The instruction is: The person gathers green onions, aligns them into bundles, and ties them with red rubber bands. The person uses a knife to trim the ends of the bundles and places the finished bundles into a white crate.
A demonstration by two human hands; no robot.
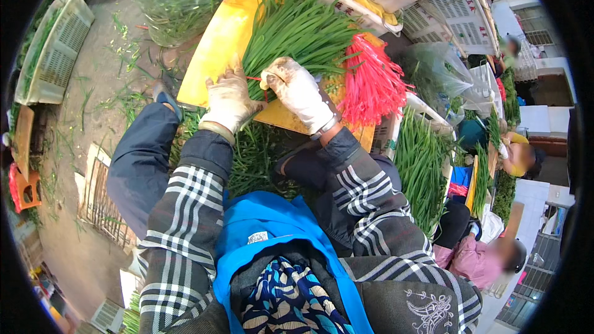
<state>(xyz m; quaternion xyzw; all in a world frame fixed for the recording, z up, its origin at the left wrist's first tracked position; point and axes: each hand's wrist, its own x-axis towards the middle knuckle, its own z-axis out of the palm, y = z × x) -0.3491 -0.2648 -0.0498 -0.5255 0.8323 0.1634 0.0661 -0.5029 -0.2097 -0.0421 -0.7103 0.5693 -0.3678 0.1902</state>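
A thick bunch of long green leafy stalks (297,32), like garlic chives, lies across a yellow board (209,51) before me. My left hand (229,99), in a soiled white glove, rests with spread fingers at the bunch's near end and the board. Opposite it, my right hand (294,90), gloved as well, has its fingers curled on a thin red tie (254,78), which runs between the hands over the stalks. To the right of the bunch lies a heap of red plastic ties (371,83). Whether the left fingers touch the tie is hidden.
White plastic crates (60,51) stand at the left and behind the board. A clear plastic bag (171,14) of greens is at upper left. More stalks (420,167) fill a crate at my right. Loose trimmings litter the floor. Co-workers (482,255) sit farther right.
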